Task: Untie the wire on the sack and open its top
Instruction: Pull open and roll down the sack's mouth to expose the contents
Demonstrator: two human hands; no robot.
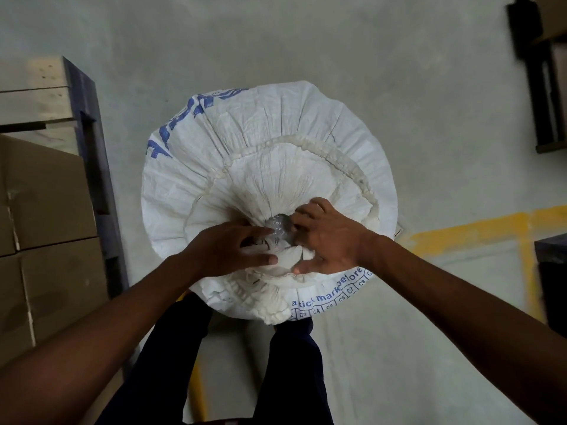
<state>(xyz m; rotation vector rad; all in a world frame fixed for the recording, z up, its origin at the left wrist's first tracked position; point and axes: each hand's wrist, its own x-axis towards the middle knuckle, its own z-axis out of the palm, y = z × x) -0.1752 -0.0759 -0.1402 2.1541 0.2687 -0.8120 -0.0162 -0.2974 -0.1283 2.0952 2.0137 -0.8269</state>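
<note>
Your left hand (pixel 233 246) and right hand (pixel 325 237) were both down on the gathered neck (pixel 277 231) of the sack (pixel 270 167), close together with only the bunched throat between them. The left fingers (pixel 260 233) were curled into the folds on their side, and the right fingers (pixel 302 217) were hooked over the top of the knot, so each hand was pinching cloth rather than lying flat. Something clear and crinkled, probably an inner plastic liner (pixel 277 225), showed between your fingertips. The wire itself could not be made out, being either buried in the pleats or under your fingers. Judging from that, the step was still finding and loosening the tie, with the top not yet open. To do it well, you would have pinned the neck with one hand below the tie and felt with the other for the twisted tail, unwinding it against its twist rather than pulling, since tugging could tear the liner. The sack stood upright on the concrete floor (pixel 399 102) just in front of your legs (pixel 291 363), its pleats fanning out from the neck. Cardboard boxes (pixel 46 225) stood near on your left, clear of your elbows.
</note>
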